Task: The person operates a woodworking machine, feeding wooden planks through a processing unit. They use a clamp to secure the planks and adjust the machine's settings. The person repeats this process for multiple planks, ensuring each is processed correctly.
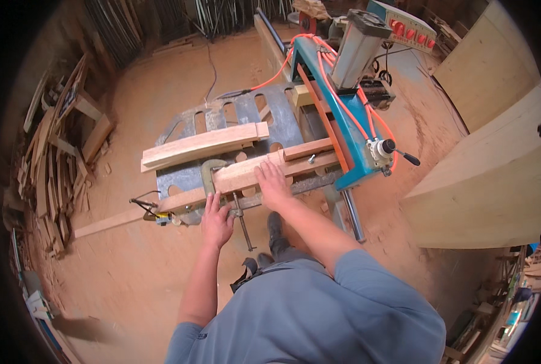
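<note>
A short wooden block (241,175) lies on the slotted metal table in front of me, against a longer wooden rail. My right hand (273,185) rests on top of it with fingers stretched out. Beside the block's left end, my left hand (216,219) touches the near edge with its fingers extended, and the thumb points toward the clamp screw. A green C-clamp (208,176) grips the rail just left of the block; its threaded screw and T-handle (245,232) hang down toward me. Neither hand is closed around anything.
Planks (203,145) lie stacked on the metal table (216,118). At right stands a teal machine frame (353,139) with a cylinder, orange hoses and a lever valve (384,151). A long wooden strip (115,222) juts out left. Scrap wood (55,164) is piled farther left; sawdust covers the floor.
</note>
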Tool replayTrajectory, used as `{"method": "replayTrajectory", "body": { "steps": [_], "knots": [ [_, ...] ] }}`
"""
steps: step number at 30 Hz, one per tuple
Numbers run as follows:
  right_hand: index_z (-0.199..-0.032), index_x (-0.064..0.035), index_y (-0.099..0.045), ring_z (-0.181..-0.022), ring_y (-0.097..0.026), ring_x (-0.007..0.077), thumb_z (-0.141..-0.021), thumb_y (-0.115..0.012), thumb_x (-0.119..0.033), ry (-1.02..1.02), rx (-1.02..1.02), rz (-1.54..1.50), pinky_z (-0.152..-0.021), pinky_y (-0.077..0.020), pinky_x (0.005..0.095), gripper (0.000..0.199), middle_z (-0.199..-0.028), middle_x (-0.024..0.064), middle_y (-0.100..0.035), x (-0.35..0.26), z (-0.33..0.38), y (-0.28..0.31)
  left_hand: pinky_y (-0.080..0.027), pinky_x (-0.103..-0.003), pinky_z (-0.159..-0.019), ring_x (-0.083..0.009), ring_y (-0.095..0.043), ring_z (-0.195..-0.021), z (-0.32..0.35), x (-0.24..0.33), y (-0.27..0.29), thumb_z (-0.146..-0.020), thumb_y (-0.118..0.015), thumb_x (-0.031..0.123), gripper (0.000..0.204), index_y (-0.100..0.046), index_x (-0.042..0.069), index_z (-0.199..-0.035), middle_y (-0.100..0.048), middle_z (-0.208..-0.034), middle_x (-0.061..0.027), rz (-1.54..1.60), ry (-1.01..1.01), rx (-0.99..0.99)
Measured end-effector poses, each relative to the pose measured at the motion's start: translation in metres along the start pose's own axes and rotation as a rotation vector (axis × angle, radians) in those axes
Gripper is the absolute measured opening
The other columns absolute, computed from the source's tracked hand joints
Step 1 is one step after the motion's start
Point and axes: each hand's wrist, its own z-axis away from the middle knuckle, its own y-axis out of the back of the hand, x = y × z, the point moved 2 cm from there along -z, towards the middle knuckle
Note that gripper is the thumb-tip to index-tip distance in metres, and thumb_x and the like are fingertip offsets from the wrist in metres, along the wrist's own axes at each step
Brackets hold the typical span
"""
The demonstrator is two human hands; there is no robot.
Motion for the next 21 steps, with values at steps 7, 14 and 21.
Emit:
{"method": "replayTrajectory", "body": {
  "steps": [7, 14, 21],
  "knots": [
    [-0.12, -0.0032, -0.065, -0.125, -0.055, 0.0375, -0.076, -0.064, 0.001, 0.05, 0.139, -0.287, -0.106, -0.0455, 0.0465, 0.044, -0.135, 0.0179, -0.058, 0.01, 0.051, 0.082, -0.036, -0.049, -0.117, -0.0449, -0.033, -0.147, -0.002, 0.007, -0.001, -0.082, -0.075, 0.012, 0.022, -0.073, 0.004, -0.102, -0.041, -0.158, -0.0192, 0.051, 0.041, -0.006],
    [-0.099, -0.0046, -0.069, -0.09, -0.064, 0.0316, -0.074, -0.068, 0.004, 0.045, 0.867, 0.024, -0.08, -0.0512, 0.0421, 0.027, -0.093, 0.0096, -0.067, 0.073, 0.122, 0.274, -0.037, -0.048, -0.116, -0.0427, -0.032, -0.148, 0.001, 0.013, 0.004, -0.077, -0.077, 0.01, 0.024, -0.072, 0.003, -0.1, -0.04, -0.158, -0.0181, 0.004, 0.046, 0.012],
    [-0.101, -0.0017, -0.068, -0.087, -0.062, 0.0298, -0.095, -0.061, -0.006, -0.196, 0.735, -0.156, -0.074, -0.0507, 0.0371, 0.01, -0.093, 0.0109, -0.064, 0.153, 0.137, 0.307, -0.052, -0.046, -0.097, -0.0394, -0.065, -0.11, -0.041, 0.054, 0.028, -0.079, -0.076, 0.011, 0.02, -0.073, 0.002, -0.097, -0.07, -0.118, -0.02, 0.008, 0.175, 0.141]
  ]
}}
